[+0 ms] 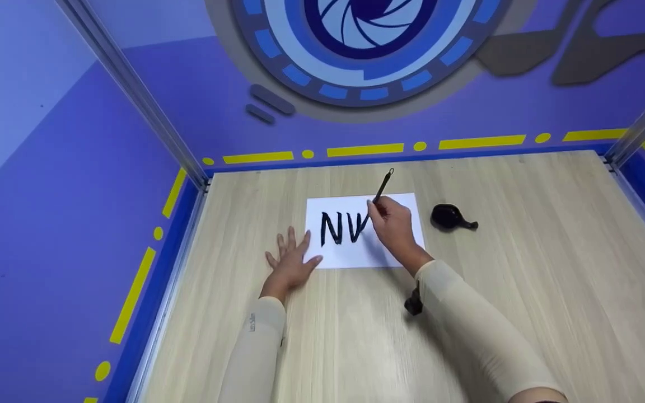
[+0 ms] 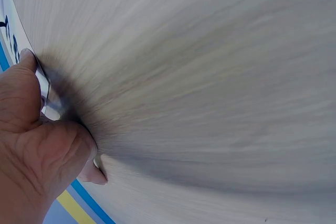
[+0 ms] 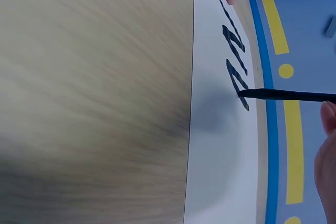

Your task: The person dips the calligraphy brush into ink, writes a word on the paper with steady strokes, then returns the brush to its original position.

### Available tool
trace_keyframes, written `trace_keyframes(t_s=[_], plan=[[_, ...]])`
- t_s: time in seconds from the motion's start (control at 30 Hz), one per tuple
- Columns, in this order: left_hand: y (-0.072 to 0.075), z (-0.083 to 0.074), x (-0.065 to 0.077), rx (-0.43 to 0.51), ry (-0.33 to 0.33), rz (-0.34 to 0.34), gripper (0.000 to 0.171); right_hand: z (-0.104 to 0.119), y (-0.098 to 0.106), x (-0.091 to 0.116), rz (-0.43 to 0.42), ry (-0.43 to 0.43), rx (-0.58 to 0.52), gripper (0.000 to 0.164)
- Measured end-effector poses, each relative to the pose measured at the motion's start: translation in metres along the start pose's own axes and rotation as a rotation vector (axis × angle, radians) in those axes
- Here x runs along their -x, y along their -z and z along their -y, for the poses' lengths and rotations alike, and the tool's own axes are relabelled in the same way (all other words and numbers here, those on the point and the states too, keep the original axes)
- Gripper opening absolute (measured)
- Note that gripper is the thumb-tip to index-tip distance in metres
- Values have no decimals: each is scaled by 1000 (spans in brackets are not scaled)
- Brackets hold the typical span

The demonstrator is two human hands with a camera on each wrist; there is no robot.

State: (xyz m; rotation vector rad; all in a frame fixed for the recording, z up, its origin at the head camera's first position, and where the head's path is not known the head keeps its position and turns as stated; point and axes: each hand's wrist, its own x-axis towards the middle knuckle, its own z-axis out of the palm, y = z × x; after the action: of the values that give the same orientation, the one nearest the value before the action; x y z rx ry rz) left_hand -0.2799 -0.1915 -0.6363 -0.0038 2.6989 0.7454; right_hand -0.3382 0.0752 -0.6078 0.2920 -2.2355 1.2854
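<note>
Black brush (image 1: 384, 186) at work on a lettered white sheet

Nearest the person, two pale cream sleeves (image 1: 479, 319) cover the forearms, and a small black object (image 1: 413, 304) shows below the right wrist. The left hand (image 1: 290, 263) lies with its fingers spread wide at the left edge of a plain white rectangular sheet of paper (image 1: 350, 258); its thumb rests on the lower left corner, while the outer fingers lie over the pale wood-grain tabletop (image 1: 552, 252).

The right hand (image 1: 395, 224) is above the sheet's right half and pinches the slim, dark shaft of the brush between thumb and fingers. The brush leans, its upper end tilted away from the person and slightly right, finishing in a thin loop. In the right wrist view its pointed black tip meets a wet-looking stroke.

The sheet lies flat, long sides running left to right. On its left half stands bold black lettering (image 1: 331, 228): a full N with thick, slightly uneven strokes, then slanting strokes that join at the bottom like a V, the brush partly covering them. The paper's right part is white, shaded by the arm.

Just beyond the sheet's right edge sits a glossy black round dish (image 1: 444, 217) with a short handle pointing right. Behind the tabletop rises a blue-violet wall panel (image 1: 199, 112) with yellow dashes and dots.
</note>
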Motion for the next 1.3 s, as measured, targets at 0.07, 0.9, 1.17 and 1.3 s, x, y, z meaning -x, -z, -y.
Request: trace_keyframes(t_s=[0.07,0.9,1.17,1.3], plan=[[0,-1,0,5,0,-4,77,1,3,0,-18,-7,-10,17],[-2,4,-3,18,-20,-26,77,-3,47,17,-170,-173,-126,17],[-2,3,-4,14,-11,-22,78,-5,51,17,-188,-208,-136,19],[-2,2,-3,18,-9,-23,79,-7,51,19,-180,-229,-150,16]])
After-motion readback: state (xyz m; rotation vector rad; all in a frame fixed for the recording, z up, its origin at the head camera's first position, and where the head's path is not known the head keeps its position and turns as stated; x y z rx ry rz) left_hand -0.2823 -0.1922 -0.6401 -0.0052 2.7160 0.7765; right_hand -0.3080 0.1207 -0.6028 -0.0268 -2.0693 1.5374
